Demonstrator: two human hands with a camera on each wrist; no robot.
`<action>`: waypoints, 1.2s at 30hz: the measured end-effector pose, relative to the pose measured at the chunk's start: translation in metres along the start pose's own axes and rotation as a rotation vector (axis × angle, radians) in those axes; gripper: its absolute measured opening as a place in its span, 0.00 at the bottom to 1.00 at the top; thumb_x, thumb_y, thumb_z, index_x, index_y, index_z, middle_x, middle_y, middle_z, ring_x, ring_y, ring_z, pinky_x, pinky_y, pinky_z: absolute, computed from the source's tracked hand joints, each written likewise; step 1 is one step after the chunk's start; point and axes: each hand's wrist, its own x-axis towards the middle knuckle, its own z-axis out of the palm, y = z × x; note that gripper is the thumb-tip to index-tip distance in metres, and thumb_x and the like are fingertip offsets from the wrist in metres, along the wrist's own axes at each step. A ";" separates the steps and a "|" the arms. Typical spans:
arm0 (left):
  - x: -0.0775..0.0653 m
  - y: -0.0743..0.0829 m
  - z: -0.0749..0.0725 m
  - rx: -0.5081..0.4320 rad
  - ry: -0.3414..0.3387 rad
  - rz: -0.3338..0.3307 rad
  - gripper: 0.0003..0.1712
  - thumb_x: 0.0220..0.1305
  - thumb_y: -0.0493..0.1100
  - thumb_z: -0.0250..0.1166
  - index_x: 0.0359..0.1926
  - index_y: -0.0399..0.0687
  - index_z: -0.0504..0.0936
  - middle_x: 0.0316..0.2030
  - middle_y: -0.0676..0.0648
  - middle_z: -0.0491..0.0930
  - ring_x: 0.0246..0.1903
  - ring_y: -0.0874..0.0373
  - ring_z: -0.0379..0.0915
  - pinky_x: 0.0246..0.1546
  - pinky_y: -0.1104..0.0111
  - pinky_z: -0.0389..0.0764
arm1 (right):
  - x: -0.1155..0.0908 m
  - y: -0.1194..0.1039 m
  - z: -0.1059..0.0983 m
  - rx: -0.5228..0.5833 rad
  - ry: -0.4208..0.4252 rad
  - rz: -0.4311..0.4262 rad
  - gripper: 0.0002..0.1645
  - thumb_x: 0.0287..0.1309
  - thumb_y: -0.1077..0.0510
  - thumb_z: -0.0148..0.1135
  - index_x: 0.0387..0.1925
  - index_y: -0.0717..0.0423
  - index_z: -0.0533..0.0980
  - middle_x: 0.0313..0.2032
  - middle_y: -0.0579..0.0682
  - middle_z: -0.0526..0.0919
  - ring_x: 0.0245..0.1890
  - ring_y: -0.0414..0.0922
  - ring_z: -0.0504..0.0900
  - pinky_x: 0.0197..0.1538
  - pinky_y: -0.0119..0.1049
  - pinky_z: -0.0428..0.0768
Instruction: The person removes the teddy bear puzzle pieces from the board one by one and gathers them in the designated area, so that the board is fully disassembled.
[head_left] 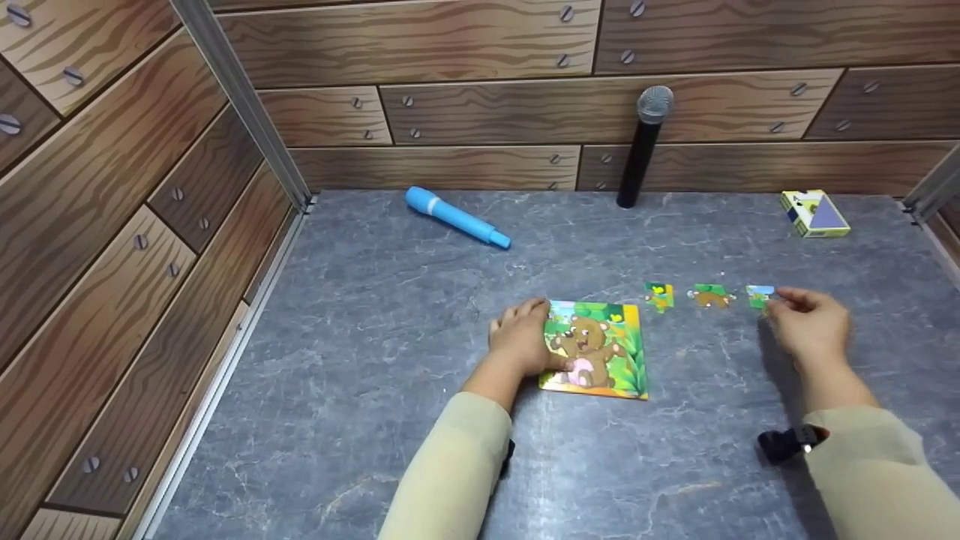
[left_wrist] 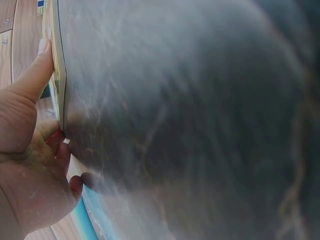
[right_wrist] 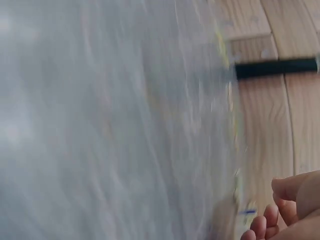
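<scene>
My left hand grips the left side of a square bear jigsaw puzzle board, thumb over its face. In the left wrist view, the thumb lies along the board's edge and the other fingers curl below. My right hand is at a small blue-and-green puzzle piece, with thumb and forefinger right at its right edge. In the right wrist view, the fingers are loosely bent and no piece shows between them. Two more pieces, one brown and green, one yellow and green, lie left of it.
A blue microphone-shaped stick lies at the back left. Near the back wall stands a black microphone with a silver head. At the back right is a small yellow and purple box. Wood-patterned panels border the grey tabletop.
</scene>
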 end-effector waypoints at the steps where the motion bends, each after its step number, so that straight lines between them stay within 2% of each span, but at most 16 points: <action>1: 0.000 0.000 0.000 0.000 -0.001 0.000 0.65 0.49 0.68 0.82 0.82 0.55 0.63 0.80 0.55 0.60 0.78 0.49 0.55 0.74 0.48 0.56 | -0.004 -0.003 0.003 0.004 0.007 -0.032 0.26 0.69 0.60 0.65 0.63 0.71 0.78 0.29 0.30 0.74 0.32 0.28 0.72 0.34 0.19 0.73; 5: 0.000 0.001 0.000 0.005 -0.003 -0.003 0.64 0.49 0.68 0.83 0.82 0.55 0.63 0.80 0.55 0.60 0.77 0.49 0.55 0.73 0.48 0.56 | -0.024 -0.015 0.018 0.025 -0.007 -0.163 0.24 0.66 0.64 0.68 0.60 0.72 0.80 0.28 0.28 0.75 0.30 0.26 0.73 0.34 0.19 0.73; 9: -0.001 0.002 -0.001 -0.004 -0.015 0.001 0.64 0.50 0.67 0.83 0.83 0.55 0.62 0.81 0.55 0.59 0.78 0.49 0.54 0.74 0.47 0.55 | -0.044 -0.025 0.032 0.064 -0.054 -0.266 0.22 0.65 0.66 0.70 0.57 0.74 0.81 0.29 0.31 0.78 0.30 0.26 0.75 0.35 0.19 0.74; 12: -0.001 0.002 -0.002 -0.012 -0.025 0.000 0.64 0.51 0.67 0.82 0.83 0.56 0.62 0.81 0.56 0.59 0.78 0.49 0.53 0.75 0.46 0.53 | -0.058 -0.029 0.045 0.094 -0.110 -0.343 0.20 0.63 0.69 0.70 0.55 0.76 0.81 0.32 0.42 0.83 0.30 0.27 0.76 0.36 0.19 0.75; 16: 0.000 0.001 -0.002 -0.018 -0.029 -0.006 0.64 0.51 0.66 0.82 0.83 0.56 0.61 0.81 0.56 0.58 0.79 0.49 0.52 0.76 0.46 0.52 | -0.074 -0.031 0.062 0.092 -0.243 -0.421 0.22 0.62 0.70 0.71 0.56 0.78 0.79 0.38 0.60 0.85 0.32 0.30 0.76 0.37 0.22 0.76; 20: 0.000 0.002 -0.002 -0.019 -0.035 -0.007 0.64 0.52 0.66 0.82 0.84 0.56 0.61 0.81 0.55 0.57 0.79 0.49 0.52 0.76 0.46 0.51 | -0.086 -0.034 0.078 0.040 -0.382 -0.409 0.26 0.62 0.69 0.72 0.59 0.77 0.78 0.42 0.64 0.84 0.35 0.36 0.78 0.38 0.25 0.77; 25: -0.002 0.003 -0.003 -0.012 -0.036 -0.008 0.64 0.52 0.67 0.81 0.84 0.55 0.61 0.81 0.55 0.58 0.79 0.48 0.52 0.76 0.46 0.52 | -0.097 -0.038 0.089 -0.062 -0.490 -0.371 0.31 0.63 0.63 0.74 0.63 0.74 0.77 0.47 0.65 0.84 0.42 0.49 0.80 0.45 0.35 0.79; 29: -0.001 0.003 -0.003 -0.001 -0.035 -0.008 0.64 0.52 0.67 0.81 0.84 0.55 0.61 0.81 0.55 0.58 0.78 0.48 0.53 0.76 0.45 0.52 | -0.099 -0.039 0.093 -0.139 -0.534 -0.380 0.34 0.63 0.58 0.76 0.65 0.73 0.76 0.49 0.65 0.83 0.46 0.55 0.79 0.49 0.45 0.77; 36: -0.001 0.002 -0.003 -0.012 -0.040 -0.006 0.64 0.53 0.65 0.82 0.83 0.54 0.61 0.81 0.54 0.57 0.79 0.47 0.52 0.77 0.44 0.50 | -0.100 -0.038 0.094 -0.234 -0.539 -0.424 0.28 0.61 0.63 0.74 0.61 0.72 0.79 0.50 0.67 0.84 0.48 0.58 0.80 0.51 0.52 0.78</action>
